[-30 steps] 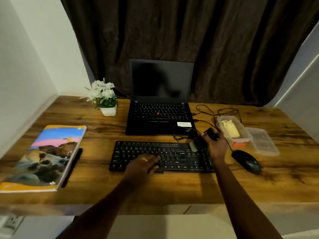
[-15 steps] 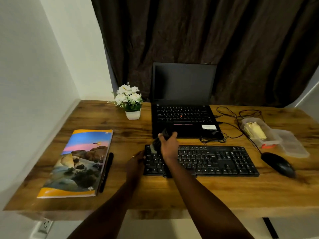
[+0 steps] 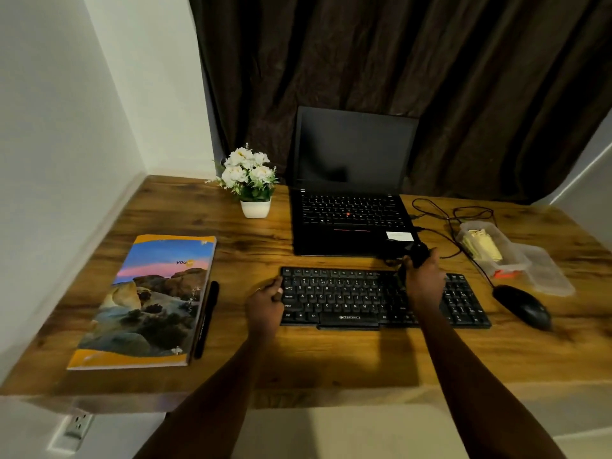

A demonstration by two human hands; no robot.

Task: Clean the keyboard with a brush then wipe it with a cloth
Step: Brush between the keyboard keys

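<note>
Dark curtain (image 3: 397, 67) backs a wooden desk (image 3: 231, 372). Laptop (image 3: 351, 180) stands open at rear centre, screen dark. Keyboard (image 3: 347, 298) lies just in front of it, square to the near edge. Clear tub (image 3: 510, 260), right of the laptop, holds what appears to be the folded yellow cloth (image 3: 482, 248), untouched.

Left hand (image 3: 265, 301): fingers curled on the keyboard's left end, steadying it. Right hand (image 3: 424, 281): closed round a dark brush (image 3: 418, 253), over the keys right of centre, near the far row. Whether the bristles touch the keys cannot be told.

Assessment: brushing step in hand; wiping not begun. Next move calls for light strokes along the rows, with the left hand holding the keyboard against sliding. A cable (image 3: 440, 234) close behind the right hand could snag.
</note>
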